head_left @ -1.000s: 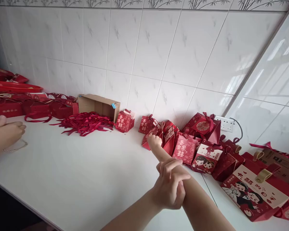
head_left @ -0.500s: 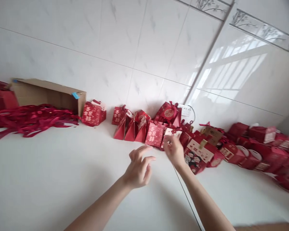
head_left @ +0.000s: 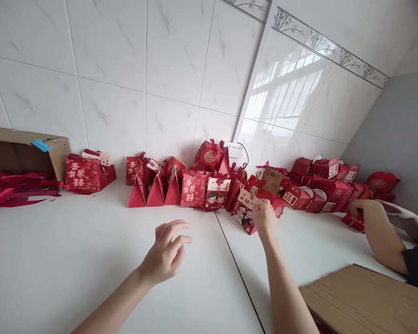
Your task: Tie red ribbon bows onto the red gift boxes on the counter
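Note:
My left hand (head_left: pixel 165 253) hovers over the white tabletop, fingers curved and apart, holding nothing. My right hand (head_left: pixel 264 218) is closed at the right edge of a red gift box (head_left: pixel 242 218) with a cream flap and a cartoon couple on it; the fingertips are partly hidden. Left of that box stand a pouch with two cartoon faces (head_left: pixel 217 194) and a red gift bag (head_left: pixel 194 191) with pale lettering. Further left are several triangular red boxes (head_left: pixel 156 191), upright in a row.
An open cardboard box (head_left: pixel 59 153) with dark red ribbons (head_left: pixel 17 190) lies at the left. More red boxes (head_left: pixel 334 190) are stacked along the wall at right. Another person's arm (head_left: pixel 381 232) reaches in there, above a cardboard sheet (head_left: pixel 372 297). A power socket (head_left: pixel 233 149) is on the wall.
The view has turned right, bringing the other person's arms and the cardboard sheet into sight. My right hand has moved right, from near the cartoon-face pouch to the cartoon-couple gift box.

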`<state>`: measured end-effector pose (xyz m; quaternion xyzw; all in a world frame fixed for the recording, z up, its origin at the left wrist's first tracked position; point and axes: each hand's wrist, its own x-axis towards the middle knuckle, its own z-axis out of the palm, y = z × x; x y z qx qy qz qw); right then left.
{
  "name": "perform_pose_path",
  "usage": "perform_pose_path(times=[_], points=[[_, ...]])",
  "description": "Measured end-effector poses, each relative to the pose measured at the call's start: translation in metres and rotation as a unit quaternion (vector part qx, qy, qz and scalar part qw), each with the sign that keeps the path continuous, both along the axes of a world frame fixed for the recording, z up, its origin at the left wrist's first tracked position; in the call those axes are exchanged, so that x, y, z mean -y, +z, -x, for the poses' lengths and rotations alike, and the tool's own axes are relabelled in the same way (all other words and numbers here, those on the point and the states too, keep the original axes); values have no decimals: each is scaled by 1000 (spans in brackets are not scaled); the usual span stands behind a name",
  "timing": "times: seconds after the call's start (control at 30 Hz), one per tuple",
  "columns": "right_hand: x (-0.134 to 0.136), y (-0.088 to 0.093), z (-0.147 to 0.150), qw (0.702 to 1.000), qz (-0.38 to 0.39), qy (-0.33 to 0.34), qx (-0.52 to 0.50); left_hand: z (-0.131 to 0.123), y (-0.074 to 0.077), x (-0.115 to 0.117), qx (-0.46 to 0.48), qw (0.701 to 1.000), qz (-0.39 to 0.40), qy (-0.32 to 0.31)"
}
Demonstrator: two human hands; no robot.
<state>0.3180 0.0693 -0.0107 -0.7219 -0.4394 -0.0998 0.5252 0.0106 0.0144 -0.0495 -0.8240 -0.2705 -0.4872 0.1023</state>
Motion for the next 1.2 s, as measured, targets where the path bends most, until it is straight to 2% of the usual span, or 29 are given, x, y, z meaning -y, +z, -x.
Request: perform_pose_path(times=[0.07,0.17,0.27,0.33,0.37,0.43,0.5,0.63,0.67,0.73,0.8,0.9,0.93,0.97,1.0,1.03,1.1,1.13,1.17,1.2], points=[[5,5,-2,1000,-8,15,-9,0,0,-1,-9,1000,14,0],[15,14,2,997,-71,31,-13,-1,0,-2,11,999,39,7],[25,16,27,987,-149,52,-24,0,0,-3,63,995,79,18],[29,10,54,972,-184,134,-50,0,-1,-3,103,989,110,9],[31,5,69,960,-177,208,-61,0,-1,-3,125,984,125,-1],[36,-7,98,921,-103,373,-55,0,-2,-4,174,972,155,-28],[41,-17,120,883,-34,466,-45,-2,-2,-4,237,951,190,-50],[51,-26,135,842,23,533,-83,-4,7,-3,353,888,288,-66],[52,-26,136,837,29,538,-91,-3,11,-3,358,878,311,-59],[52,-26,134,833,47,543,-96,-1,16,-3,337,880,333,-33],[50,-27,133,839,41,535,-90,1,20,-2,301,904,305,6],[48,-28,133,889,-69,449,-60,1,22,2,251,947,191,61],[49,-28,133,895,-102,431,-44,-1,22,4,230,960,147,64],[51,-27,134,889,-116,441,-30,-2,22,7,205,972,108,50],[53,-26,134,870,-108,481,-21,-4,22,9,171,982,76,18],[57,-24,134,837,-85,541,-20,-6,23,12,132,990,49,-25],[64,-18,135,762,-26,646,-46,-9,23,18,55,992,9,-113],[68,-16,136,739,2,670,-70,-9,23,19,26,990,-7,-137],[70,-13,136,733,25,673,-99,-9,23,20,8,989,-23,-144],[72,-11,136,739,42,660,-131,-8,24,21,4,990,-42,-137]])
